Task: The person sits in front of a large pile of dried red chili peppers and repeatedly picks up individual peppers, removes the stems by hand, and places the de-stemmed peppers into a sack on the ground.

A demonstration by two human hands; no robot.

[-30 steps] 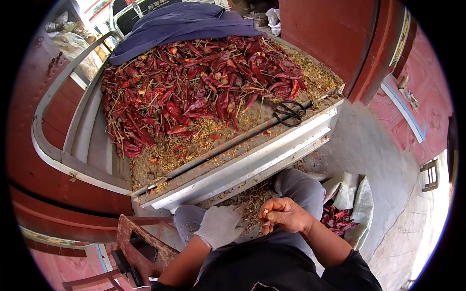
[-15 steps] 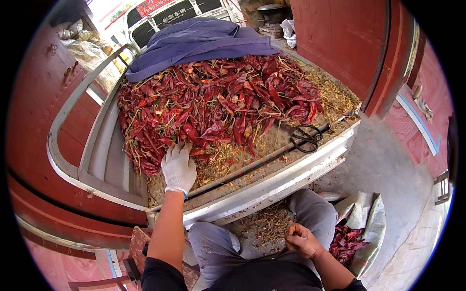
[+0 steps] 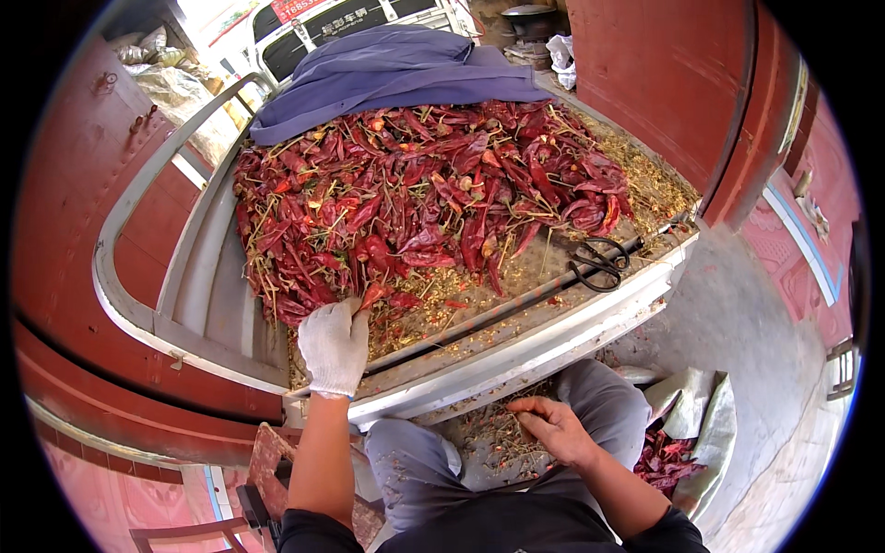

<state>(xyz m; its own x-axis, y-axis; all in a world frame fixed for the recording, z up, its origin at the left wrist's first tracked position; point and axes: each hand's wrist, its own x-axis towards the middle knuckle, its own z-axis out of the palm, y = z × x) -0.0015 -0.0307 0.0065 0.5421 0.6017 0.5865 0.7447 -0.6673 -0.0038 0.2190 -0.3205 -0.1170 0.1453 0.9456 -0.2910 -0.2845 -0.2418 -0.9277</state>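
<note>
A wide heap of dried red chili peppers (image 3: 396, 203) with pale stems lies on a white truck bed (image 3: 516, 341). My left hand (image 3: 334, 348), in a white knit glove, is at the near left edge of the heap. Its fingers are closed on a chili pepper (image 3: 376, 293) whose red body shows beyond the fingertips. My bare right hand (image 3: 555, 431) hovers over my lap, thumb and forefinger pinched together; whatever is between them is too small to make out. Below it, between my knees, lie loose stems (image 3: 502, 441).
Black-handled scissors (image 3: 599, 264) lie on the bed's near edge. Purple-blue cloth (image 3: 396, 78) covers the heap's far side. A pale woven sack (image 3: 705, 442) with chili peppers stands by my right knee. A metal rail (image 3: 115, 235) borders the left; red doors (image 3: 659, 83) flank the truck.
My left hand has drawn slightly back toward me, its fingers now closed on a chili pepper. My right hand has moved up and left, its forefinger straighter. The view has shifted slightly.
</note>
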